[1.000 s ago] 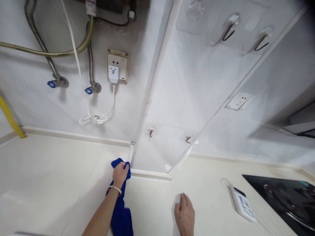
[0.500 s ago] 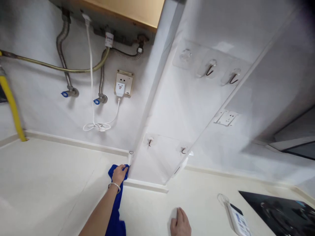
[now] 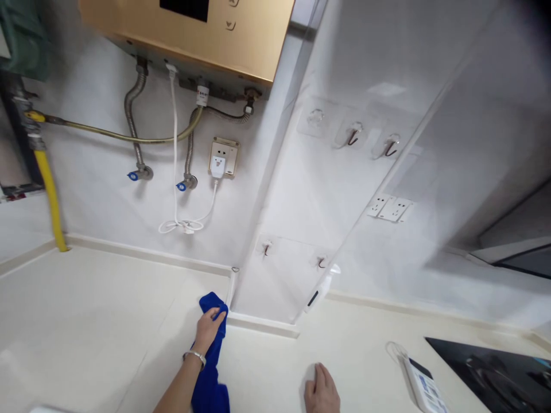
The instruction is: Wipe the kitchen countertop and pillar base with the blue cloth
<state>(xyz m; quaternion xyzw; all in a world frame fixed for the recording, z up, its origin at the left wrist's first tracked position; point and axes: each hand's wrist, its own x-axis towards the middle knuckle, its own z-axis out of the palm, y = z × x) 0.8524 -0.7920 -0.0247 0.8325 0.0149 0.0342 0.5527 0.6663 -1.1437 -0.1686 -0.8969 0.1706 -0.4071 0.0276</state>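
Observation:
A blue cloth (image 3: 210,373) lies in a long, crumpled strip on the pale countertop (image 3: 107,310). My left hand (image 3: 210,327), with a silver bracelet at the wrist, is closed on its upper part. That hand is beside the base of the white pillar (image 3: 275,287), close to its left corner. The cloth's far end sticks out past my fingers, while its lower end runs under my forearm and out of the picture. My right hand (image 3: 322,390) rests on the counter to the right, fingers flat and holding nothing; the bottom edge cuts it off.
A gold water heater (image 3: 241,46) hangs above, with metal hoses, a yellow gas pipe (image 3: 50,198) and a white cord (image 3: 175,155) below it. Clear hooks (image 3: 353,135) stick to the pillar. A white handheld device (image 3: 424,384) and a black cooktop (image 3: 486,367) are at the right.
The view has tilted upward, showing more of the water heater. My left hand has drawn the cloth slightly back from the wall corner toward me. My right hand stays on the counter.

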